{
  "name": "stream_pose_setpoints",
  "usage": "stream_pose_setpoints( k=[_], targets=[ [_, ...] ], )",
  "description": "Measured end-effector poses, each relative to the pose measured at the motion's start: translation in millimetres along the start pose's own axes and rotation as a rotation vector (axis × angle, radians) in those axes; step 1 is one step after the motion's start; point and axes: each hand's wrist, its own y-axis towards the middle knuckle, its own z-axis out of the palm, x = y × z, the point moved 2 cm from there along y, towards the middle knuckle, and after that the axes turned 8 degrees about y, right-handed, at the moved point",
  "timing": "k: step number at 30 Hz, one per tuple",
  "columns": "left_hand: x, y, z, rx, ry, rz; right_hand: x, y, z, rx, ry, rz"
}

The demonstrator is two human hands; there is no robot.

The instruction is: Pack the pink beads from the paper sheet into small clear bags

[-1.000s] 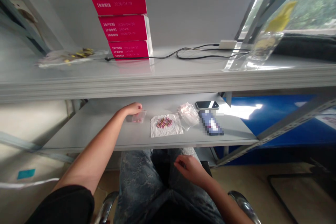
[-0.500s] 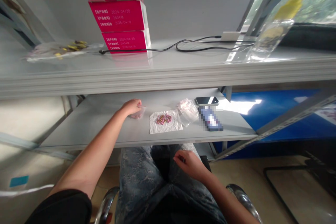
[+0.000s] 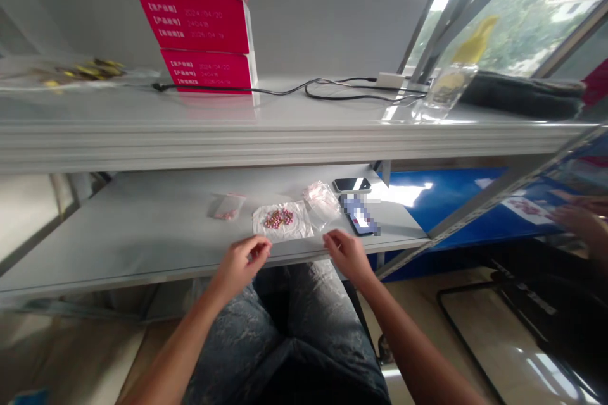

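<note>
My left hand [image 3: 243, 264] is at the front edge of the lower shelf, fingers loosely curled, with a gap between thumb and forefinger and nothing visible in it. Just ahead of it a crumpled white sheet [image 3: 304, 223] bears a small heap of pink and gold beads [image 3: 278, 219]. My right hand [image 3: 348, 255] hovers over the same edge, fingers half bent and apart, with no object visible in them. It is nearest to a pile of clear plastic bags [image 3: 322, 201]. A small clear bag with pinkish contents [image 3: 228, 207] lies left of the sheet.
Two phones lie at the right: a black one [image 3: 352, 185] and a blurred-out one [image 3: 360, 215]. The upper shelf [image 3: 285, 133] overhangs the work surface, carrying red boxes [image 3: 204, 69], a black cable [image 3: 280, 91] and a yellow-topped bottle [image 3: 449, 85]. Another person's hand [image 3: 574, 218] shows far right.
My left hand has let go of the small bag and moved right and toward me to the front edge. My right hand has risen from my lap to the edge. The view has shifted right.
</note>
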Motion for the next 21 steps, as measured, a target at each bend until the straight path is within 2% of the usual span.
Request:
stream_pose_setpoints(
  k=[2, 4, 8, 10, 14, 17, 21],
  targets=[
    [-4.5, -24.8, 24.5, 0.081, -0.028, -0.036, -4.5, 30.9, -15.2, -0.082, -0.137, 0.032],
    [-4.6, -44.2, 44.7, 0.149, -0.012, -0.068, -10.5, 60.0, -23.1, -0.107, -0.313, 0.043],
    [-4.7, -66.2, 65.8, 0.247, 0.010, -0.027, -21.5, 97.6, -17.5, -0.041, -0.481, 0.111],
    [-4.8, -69.3, 65.3, 0.244, 0.020, -0.026, -24.4, 105.1, -10.2, -0.018, -0.508, 0.154],
    [-3.5, -65.1, 51.2, 0.193, 0.045, -0.053, -27.7, 107.9, -2.8, 0.000, -0.504, 0.188],
    [-1.1, -60.4, 41.5, 0.148, 0.044, -0.063, -27.1, 105.0, -8.1, 0.006, -0.440, 0.130],
    [1.9, -59.9, 39.8, 0.110, 0.022, -0.063, -16.6, 89.3, -23.8, -0.019, -0.254, 0.058]
  ],
)
